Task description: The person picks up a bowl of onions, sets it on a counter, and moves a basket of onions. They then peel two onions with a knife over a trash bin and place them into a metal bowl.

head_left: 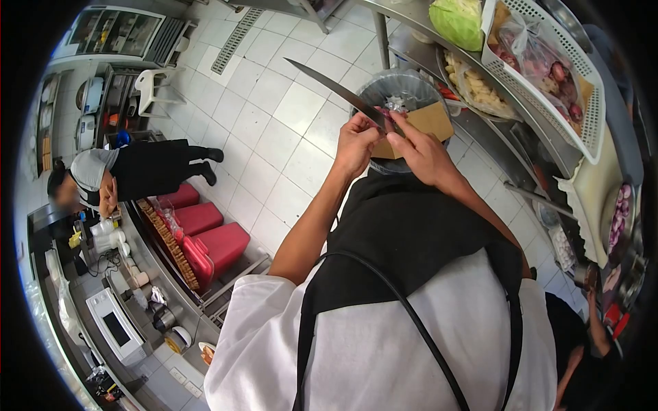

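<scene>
A long kitchen knife (332,88) points up and left, its blade crossing just beyond my fingers. My right hand (421,152) is closed at the knife's near end, though the handle itself is hidden. My left hand (358,145) is pinched beside the blade on a small reddish-purple piece (387,116), which looks like a shallot and is mostly covered by fingers. Below both hands stands a bin (369,88) lined with a plastic bag. Cardboard (433,122) and pale scraps (396,104) show in its mouth.
To the right, a metal table (473,63) bears a cabbage (458,22), a bag of pale peeled pieces (473,82) and a white basket (595,113) of red onions. Red stools (223,245) line the left counter, where another person (147,168) stands. A second person (572,342) is at lower right.
</scene>
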`<state>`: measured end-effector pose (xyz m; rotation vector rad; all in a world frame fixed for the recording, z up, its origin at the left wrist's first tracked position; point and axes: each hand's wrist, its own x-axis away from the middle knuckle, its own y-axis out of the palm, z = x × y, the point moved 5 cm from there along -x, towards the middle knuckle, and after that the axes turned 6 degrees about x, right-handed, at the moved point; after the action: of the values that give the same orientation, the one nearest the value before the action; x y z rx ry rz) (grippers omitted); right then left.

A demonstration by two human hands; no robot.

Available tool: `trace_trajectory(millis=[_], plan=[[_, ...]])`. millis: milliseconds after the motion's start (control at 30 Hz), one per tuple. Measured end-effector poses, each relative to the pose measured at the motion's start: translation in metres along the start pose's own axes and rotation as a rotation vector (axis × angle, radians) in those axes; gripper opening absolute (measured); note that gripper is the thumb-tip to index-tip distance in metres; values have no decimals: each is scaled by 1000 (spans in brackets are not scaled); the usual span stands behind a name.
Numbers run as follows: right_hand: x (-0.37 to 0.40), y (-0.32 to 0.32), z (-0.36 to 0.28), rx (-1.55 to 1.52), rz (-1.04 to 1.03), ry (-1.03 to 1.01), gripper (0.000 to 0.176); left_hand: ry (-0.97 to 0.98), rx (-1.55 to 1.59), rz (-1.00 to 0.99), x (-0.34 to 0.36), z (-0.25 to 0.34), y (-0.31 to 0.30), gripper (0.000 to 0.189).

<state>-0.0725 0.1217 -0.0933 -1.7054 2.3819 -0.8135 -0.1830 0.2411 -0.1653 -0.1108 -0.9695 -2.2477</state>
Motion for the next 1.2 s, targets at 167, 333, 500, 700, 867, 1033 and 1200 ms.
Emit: trace_trajectory(millis=[167,333,500,700,867,1033,1200], plan=[[-2,1,3,62,-29,37,62,21,6,-14,-1,-2,-2,40],[-14,8,25,-139,-10,91,57,31,24,-5,1,-4,-9,46],[-19,4,42,-482,-129,379,55,-27,123,-78,13,7,2,50],[-27,0,53,-527,-152,407,58,-70,260,-97,10,4,-2,48],[-28,-1,46,-492,-145,352,59,-51,274,-79,8,6,1,46],[-26,-5,36,-388,-80,295,63,-43,266,-52,8,10,5,45],[-22,-4,34,-295,-63,259,61,-35,218,48,7,8,3,39]])
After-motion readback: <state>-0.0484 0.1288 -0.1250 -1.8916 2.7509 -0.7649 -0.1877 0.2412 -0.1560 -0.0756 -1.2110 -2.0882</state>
